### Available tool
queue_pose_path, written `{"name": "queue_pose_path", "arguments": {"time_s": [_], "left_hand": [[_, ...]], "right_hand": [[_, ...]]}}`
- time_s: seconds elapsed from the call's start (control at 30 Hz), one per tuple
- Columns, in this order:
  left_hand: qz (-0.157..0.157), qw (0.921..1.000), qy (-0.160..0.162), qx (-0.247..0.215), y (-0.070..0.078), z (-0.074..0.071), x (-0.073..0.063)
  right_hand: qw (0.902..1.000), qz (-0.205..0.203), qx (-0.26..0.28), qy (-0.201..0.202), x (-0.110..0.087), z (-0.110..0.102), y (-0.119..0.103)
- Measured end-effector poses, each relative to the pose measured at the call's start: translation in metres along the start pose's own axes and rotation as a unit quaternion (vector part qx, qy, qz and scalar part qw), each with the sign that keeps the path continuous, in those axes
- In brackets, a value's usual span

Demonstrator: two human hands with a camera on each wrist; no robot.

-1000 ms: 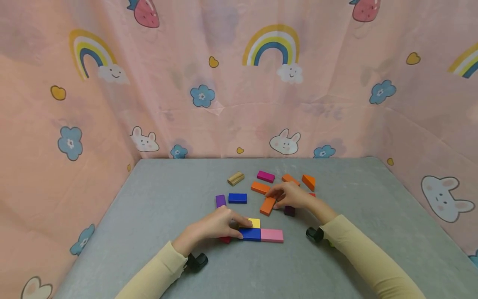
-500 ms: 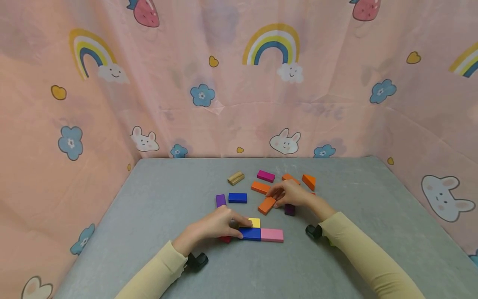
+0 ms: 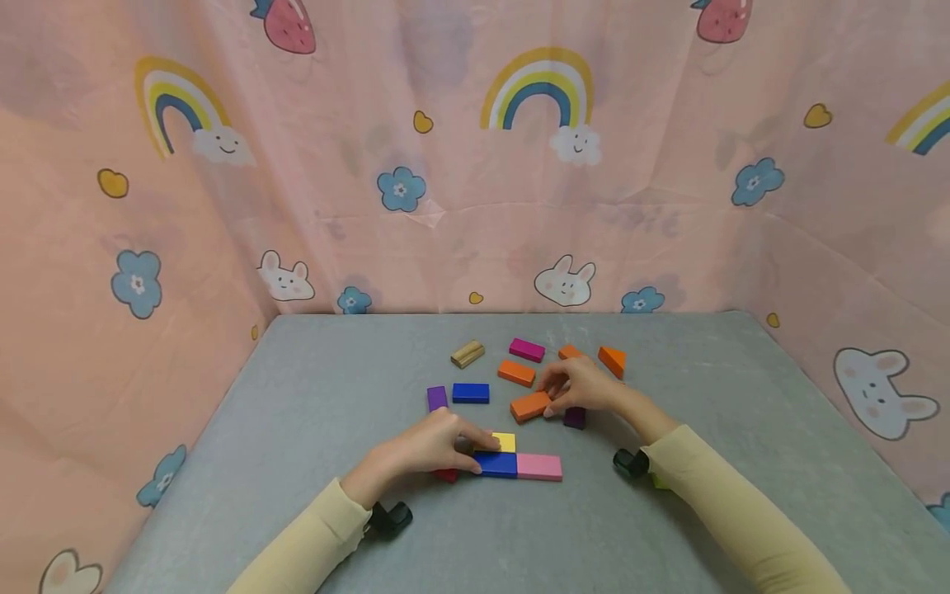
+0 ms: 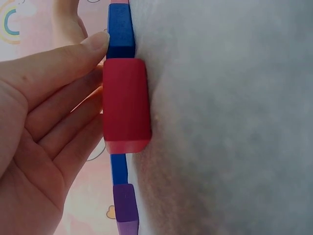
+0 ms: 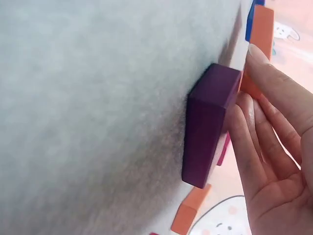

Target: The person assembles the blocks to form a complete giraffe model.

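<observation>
One orange block (image 3: 528, 407) sits pinched by its right end between the thumb and fingers of my right hand (image 3: 584, 385), at a slant over the grey table (image 3: 341, 371); whether its underside touches down I cannot tell. With only that end held, I judge the free end could dip or swing if my thumb slips, leaving the block crooked. A dark purple block (image 3: 575, 418) is just under the same hand, so a low sweep of my palm could knock it aside, and a second orange block (image 3: 516, 374) lies close behind, near enough for my fingers to nudge. My left hand (image 3: 430, 443) has its thumb at the left end of a blue block (image 3: 500, 465) and its forefinger reaching onto a yellow block (image 3: 508, 442), the two apart; I cannot tell whether they squeeze or merely rest there. The yellow block lies against the blue one's far side, and a pink block (image 3: 539, 467) touches its right end. Uneven pressure from that thumb would probably open a gap here, since I see nothing fixing the pieces together. A red block (image 4: 126, 100) is close by my left fingers, and a careless shift could shove it.
</observation>
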State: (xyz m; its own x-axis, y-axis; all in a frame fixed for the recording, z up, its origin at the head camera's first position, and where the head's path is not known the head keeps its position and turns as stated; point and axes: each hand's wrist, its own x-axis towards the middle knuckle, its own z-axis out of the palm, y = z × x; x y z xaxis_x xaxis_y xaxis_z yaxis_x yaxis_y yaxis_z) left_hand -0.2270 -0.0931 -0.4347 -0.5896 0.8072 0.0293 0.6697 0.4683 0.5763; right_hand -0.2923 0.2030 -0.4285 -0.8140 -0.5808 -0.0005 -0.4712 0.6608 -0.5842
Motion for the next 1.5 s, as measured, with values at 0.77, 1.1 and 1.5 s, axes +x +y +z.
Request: {"name": "queue_pose_path", "arguments": {"time_s": [0.77, 1.1, 1.5], "left_hand": [[0.007, 1.0, 0.004, -0.003, 0.001, 0.0, 0.001], [0.001, 1.0, -0.002, 0.001, 0.002, 0.001, 0.0], [0.003, 1.0, 0.0, 0.001, 0.002, 0.001, 0.001]], "right_hand": [[0.9986, -0.006, -0.01, 0.051, -0.05, 0.004, -0.029], [0.9991, 0.006, 0.018, 0.038, -0.056, 0.015, -0.029], [0.9992, 0.02, 0.031, 0.015, -0.053, 0.02, -0.03]]}}
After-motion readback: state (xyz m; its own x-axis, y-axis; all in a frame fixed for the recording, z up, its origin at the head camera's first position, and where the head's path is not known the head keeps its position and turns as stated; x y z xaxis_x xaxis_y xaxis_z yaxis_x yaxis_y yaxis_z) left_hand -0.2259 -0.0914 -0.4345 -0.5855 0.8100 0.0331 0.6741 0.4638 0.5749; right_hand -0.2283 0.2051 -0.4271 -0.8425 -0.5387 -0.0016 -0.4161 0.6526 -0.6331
